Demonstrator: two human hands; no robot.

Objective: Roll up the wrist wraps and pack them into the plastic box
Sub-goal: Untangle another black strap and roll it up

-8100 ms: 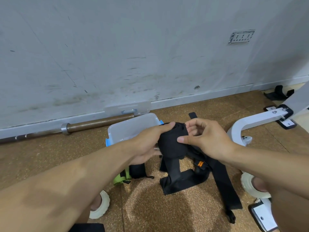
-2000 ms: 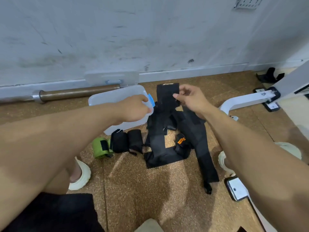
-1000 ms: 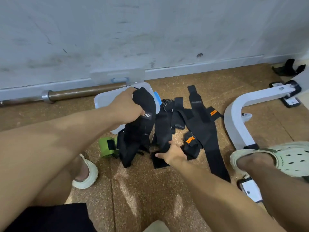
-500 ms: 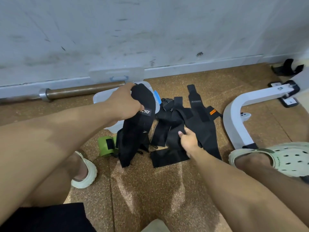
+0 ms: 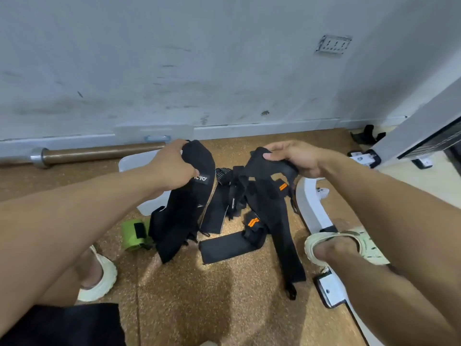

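Above the cork floor [image 5: 224, 308], two hands, left hand [image 5: 172, 168] and right hand [image 5: 294, 158], each gripping one black wrap.

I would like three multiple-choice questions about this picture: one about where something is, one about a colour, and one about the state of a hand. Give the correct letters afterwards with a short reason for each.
1. Where does the barbell lie?
A. On the floor along the wall
B. Inside the plastic box
C. Across the person's knees

2. What colour is the rolled wrap on the floor beside the left forearm?
A. Orange
B. Green
C. White

3. What is the right hand doing?
A. Resting flat on the floor
B. Hanging open, holding nothing
C. Gripping a black wrap lifted off the floor

Answers:
1 A: the bar rests on the cork floor at the base of the wall.
2 B: the roll is bright green with a black patch.
3 C: its fingers curl round the top of a black wrap whose tail hangs to the floor.
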